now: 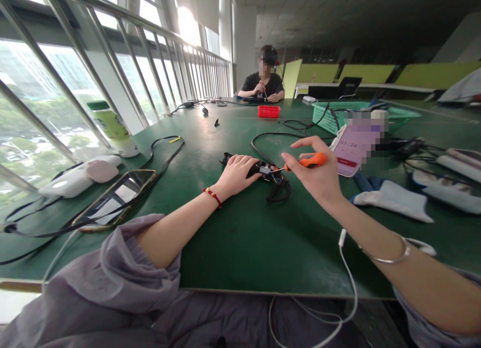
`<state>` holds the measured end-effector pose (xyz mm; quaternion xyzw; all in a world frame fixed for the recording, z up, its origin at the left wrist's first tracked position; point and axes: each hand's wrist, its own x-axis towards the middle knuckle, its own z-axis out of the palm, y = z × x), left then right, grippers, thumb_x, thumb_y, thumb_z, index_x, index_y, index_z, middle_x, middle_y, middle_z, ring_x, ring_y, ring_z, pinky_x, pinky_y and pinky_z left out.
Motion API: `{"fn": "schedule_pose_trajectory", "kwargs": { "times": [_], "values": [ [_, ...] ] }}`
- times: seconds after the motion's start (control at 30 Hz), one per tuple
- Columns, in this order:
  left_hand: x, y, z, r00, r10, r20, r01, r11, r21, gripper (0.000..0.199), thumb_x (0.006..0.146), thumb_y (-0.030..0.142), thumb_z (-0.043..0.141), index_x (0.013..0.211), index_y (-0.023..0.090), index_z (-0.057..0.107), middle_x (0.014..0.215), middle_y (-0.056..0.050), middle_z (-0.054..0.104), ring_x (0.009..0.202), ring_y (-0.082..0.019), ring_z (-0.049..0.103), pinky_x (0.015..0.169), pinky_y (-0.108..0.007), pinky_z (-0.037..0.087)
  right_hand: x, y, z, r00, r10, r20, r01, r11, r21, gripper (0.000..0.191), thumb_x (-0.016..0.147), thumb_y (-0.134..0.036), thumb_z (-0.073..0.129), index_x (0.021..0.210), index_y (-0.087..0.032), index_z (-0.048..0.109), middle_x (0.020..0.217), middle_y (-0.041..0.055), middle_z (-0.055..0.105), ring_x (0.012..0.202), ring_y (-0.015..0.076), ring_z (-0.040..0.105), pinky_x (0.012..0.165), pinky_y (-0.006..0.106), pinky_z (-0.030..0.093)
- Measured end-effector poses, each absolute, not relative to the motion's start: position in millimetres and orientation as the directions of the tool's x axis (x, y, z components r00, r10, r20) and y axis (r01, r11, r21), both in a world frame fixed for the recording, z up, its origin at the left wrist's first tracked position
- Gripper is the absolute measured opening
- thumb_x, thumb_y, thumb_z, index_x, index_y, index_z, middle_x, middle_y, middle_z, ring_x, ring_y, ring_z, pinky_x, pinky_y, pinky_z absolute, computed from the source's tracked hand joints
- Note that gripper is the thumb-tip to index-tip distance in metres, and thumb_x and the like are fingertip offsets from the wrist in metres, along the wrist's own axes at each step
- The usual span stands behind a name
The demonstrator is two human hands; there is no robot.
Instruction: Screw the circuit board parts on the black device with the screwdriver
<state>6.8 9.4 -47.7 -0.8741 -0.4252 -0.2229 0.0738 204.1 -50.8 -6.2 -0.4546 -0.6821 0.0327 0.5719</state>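
On the green table point(225, 238) lies a black device point(265, 169) with its inside exposed, showing small parts and coloured wires. My left hand point(237, 177) is closed over the device's left part and presses it to the table; its fingers cover much of that end. In my right hand point(319, 172) is a screwdriver point(311, 161) with an orange and black handle, held between thumb and fingers. The screwdriver's thin shaft points left, its tip at the exposed parts of the device. A black cable point(280, 192) curls beside the device's right end.
A phone point(116, 200) lies at left near a white power bank point(75, 178) and a green-capped bottle point(112, 127). Another phone point(355, 145) leans at right before a green basket point(326, 115). Gloves point(394, 200) lie at right. A red tray point(268, 111) and a person point(263, 80) are across.
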Motion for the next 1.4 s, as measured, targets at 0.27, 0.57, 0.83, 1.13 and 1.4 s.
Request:
{"fn": "schedule_pose_trajectory", "kwargs": {
  "times": [0.27,0.57,0.83,1.13,1.4],
  "values": [
    [7.3,8.0,-45.9,0.536,0.721,0.439,0.782,-0.62,0.063,0.039,0.09,0.042,0.047,0.121,0.019,0.054,0.122,-0.009,0.058,0.115,-0.025,0.048,0.104,-0.042,0.031,204.1,-47.1,-8.8,0.089,0.627,0.774,0.463,0.662,-0.59,0.058,0.064,-0.025,0.069,0.114,-0.025,0.04,0.088,-0.0012,0.055,0.062,0.0121,0.053,0.045,0.025,0.036],
    [7.2,8.1,-46.0,0.538,0.719,0.44,0.784,-0.619,0.054,0.041,0.091,0.042,0.048,0.123,0.018,0.054,0.123,-0.009,0.058,0.115,-0.025,0.049,0.105,-0.042,0.032,203.2,-51.0,-6.5,0.117,0.619,0.777,0.554,0.608,-0.568,0.024,0.072,-0.025,0.062,0.093,-0.024,0.052,0.082,-0.0015,0.057,0.061,0.0111,0.053,0.062,0.029,0.046],
    [9.0,8.8,-47.3,0.528,0.722,0.447,0.788,-0.613,0.06,0.041,0.097,0.04,0.031,0.121,0.016,0.054,0.121,-0.008,0.059,0.114,-0.023,0.05,0.103,-0.039,0.033,204.7,-47.6,-6.4,0.107,0.634,0.766,0.508,0.627,-0.59,0.06,0.065,-0.032,0.071,0.115,-0.026,0.038,0.069,-0.006,0.05,0.056,0.0124,0.048,0.053,0.028,0.042],
    [-1.8,14.2,-39.5,0.584,0.716,0.384,0.805,-0.572,-0.158,0.048,0.093,0.036,0.038,0.134,0.011,0.045,0.123,-0.013,0.058,0.11,-0.027,0.051,0.099,-0.043,0.03,204.4,-49.1,-10.3,0.025,0.599,0.8,0.499,0.686,-0.529,0.043,0.073,-0.022,0.06,0.112,-0.024,0.044,0.067,-0.0056,0.048,0.058,0.012,0.05,0.061,0.028,0.047],
    [-27.5,20.7,-24.7,0.552,0.808,0.205,0.832,-0.516,-0.205,0.045,0.094,0.047,0.038,0.12,0.016,0.056,0.107,-0.011,0.063,0.103,-0.029,0.051,0.091,-0.042,0.034,199.2,-52.1,-14.3,-0.232,0.582,0.779,0.626,0.703,-0.338,0.019,0.074,-0.02,0.059,0.093,-0.021,0.055,0.071,-0.0022,0.055,0.07,0.0148,0.055,0.079,0.036,0.043]
  ]
}}
